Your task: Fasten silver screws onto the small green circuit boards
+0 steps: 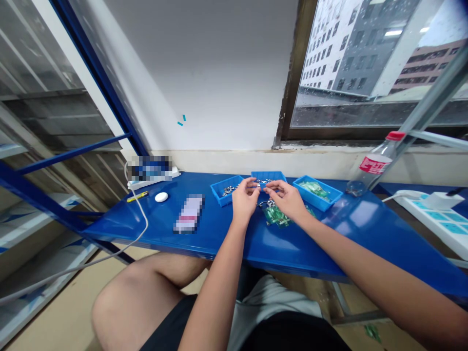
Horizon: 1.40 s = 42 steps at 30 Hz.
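Observation:
My left hand (245, 199) is above the blue table (204, 243), its thumb and fingers pinched on a tiny pale or metallic piece too small to name. Close beside it, my right hand (287, 197) has thumb and forefinger together at the same spot; whatever it holds is hidden. Beneath the right hand lies a pile of small green translucent pieces (276, 218), with some shiny metal bits at its upper edge. Blue bins surround the hands: a left bin (219, 199) with small metal parts, a back bin (268, 174) partly covered by my fingers, and a right bin (323, 205) with green pieces.
A phone (189, 213), a white round case (161, 197) and a yellow tool (138, 196) lie on the left. A cable (145, 226) crosses the table's left edge. At the right stand a red-capped bottle (376, 163) and a white power strip (438, 214).

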Each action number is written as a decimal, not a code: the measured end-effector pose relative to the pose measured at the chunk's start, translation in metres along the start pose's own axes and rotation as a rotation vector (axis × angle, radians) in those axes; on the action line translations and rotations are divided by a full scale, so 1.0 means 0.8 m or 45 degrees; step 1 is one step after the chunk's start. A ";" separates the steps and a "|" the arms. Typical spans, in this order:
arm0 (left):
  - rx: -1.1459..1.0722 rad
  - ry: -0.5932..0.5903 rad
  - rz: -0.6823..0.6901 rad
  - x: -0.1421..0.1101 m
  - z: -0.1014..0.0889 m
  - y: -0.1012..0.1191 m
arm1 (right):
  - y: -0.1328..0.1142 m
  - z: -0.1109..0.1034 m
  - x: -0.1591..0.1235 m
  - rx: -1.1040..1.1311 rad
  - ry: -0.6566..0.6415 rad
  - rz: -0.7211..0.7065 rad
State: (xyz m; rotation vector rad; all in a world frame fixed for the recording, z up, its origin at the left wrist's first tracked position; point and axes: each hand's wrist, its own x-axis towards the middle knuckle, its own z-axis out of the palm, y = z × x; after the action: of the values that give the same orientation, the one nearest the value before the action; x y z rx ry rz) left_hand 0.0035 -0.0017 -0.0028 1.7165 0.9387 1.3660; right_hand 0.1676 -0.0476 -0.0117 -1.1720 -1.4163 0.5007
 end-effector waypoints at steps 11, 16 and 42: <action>-0.174 0.340 -0.075 0.006 -0.006 -0.002 | 0.000 -0.004 0.001 -0.304 -0.058 -0.094; -0.228 0.455 -0.170 0.009 -0.010 -0.012 | 0.010 -0.003 0.000 -0.607 -0.275 -0.299; 0.141 -0.089 -0.010 -0.004 0.002 0.002 | 0.017 -0.002 0.006 -0.092 -0.012 -0.003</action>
State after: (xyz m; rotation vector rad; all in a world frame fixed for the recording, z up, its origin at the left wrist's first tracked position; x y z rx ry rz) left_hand 0.0049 -0.0055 -0.0034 1.8292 0.9967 1.2608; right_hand 0.1747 -0.0387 -0.0203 -1.2269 -1.4537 0.4571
